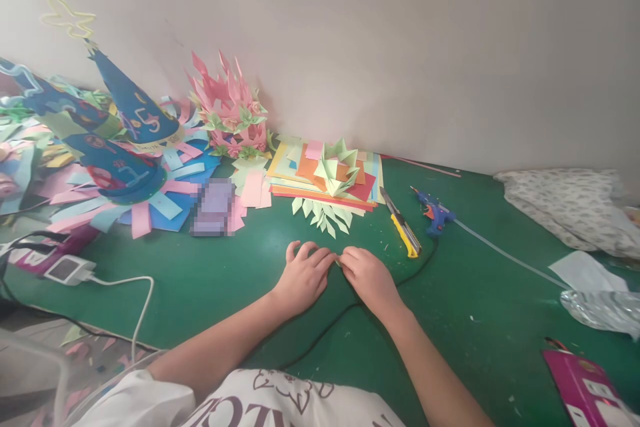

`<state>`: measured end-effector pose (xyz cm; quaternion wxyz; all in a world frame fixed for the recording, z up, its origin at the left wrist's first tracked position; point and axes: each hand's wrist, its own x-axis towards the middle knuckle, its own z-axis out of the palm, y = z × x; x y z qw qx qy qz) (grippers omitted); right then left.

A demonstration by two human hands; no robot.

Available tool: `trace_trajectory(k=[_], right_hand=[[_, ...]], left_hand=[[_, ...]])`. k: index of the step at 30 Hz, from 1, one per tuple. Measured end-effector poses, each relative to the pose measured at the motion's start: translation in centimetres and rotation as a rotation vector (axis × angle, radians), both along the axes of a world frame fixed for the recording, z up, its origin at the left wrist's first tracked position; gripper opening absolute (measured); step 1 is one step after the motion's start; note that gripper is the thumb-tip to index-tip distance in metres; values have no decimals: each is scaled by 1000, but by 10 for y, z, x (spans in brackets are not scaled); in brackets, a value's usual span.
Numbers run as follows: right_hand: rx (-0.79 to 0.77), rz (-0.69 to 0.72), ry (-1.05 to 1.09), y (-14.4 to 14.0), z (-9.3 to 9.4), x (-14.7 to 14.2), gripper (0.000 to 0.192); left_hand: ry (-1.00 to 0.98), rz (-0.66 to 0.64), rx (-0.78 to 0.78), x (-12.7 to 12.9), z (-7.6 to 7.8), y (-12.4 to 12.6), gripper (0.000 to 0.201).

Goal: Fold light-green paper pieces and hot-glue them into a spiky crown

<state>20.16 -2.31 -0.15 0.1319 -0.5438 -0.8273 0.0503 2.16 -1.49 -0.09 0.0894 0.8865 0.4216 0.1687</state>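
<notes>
**Paper scrap pinched between two hands on green craft table**

Paper scrap (339, 261), pale and tiny, sits where the fingertips of both hands meet, low on the green table (210, 280) and just near of a fan of light green paper leaves (324, 215). The left hand (303, 278) lies palm down with fingers curled close together, their tips touching the scrap. The right hand (369, 277) mirrors it, fingers drawn in narrow against the same spot. How much of the scrap each hand actually grips cannot be told; most of it is hidden under the fingers, and its shape is too small to make out.

A black cord (330, 328) runs beneath the right wrist. Far of the hands, a stack of coloured paper sheets (320, 173) carries a folded green paper star (339, 167). To the right lie a yellow utility knife (403, 225) and a blue glue gun (434, 212), both well apart from the hands. A blurred purple patch (215, 208) on the left cannot be identified. Blue paper cones (127, 127) crowd the far left. A pink box (585, 387) is cut off at the near right corner. Bare green surface lies open to the left and right of the hands.
</notes>
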Motion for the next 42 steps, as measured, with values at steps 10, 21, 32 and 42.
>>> trace_trajectory(k=[10, 21, 32, 42], right_hand=[[17, 17, -39, 0, 3, -1, 20], [52, 2, -183, -6, 8, -4, 23], [146, -69, -77, -25, -3, -10, 27], [132, -86, 42, -16, -1, 0, 28]], left_hand=[[56, -35, 99, -2, -6, 1, 31], [104, -23, 179, -1, -9, 1, 30], [95, 31, 169, 2, -9, -1, 27], [41, 1, 103, 1, -6, 0, 25]])
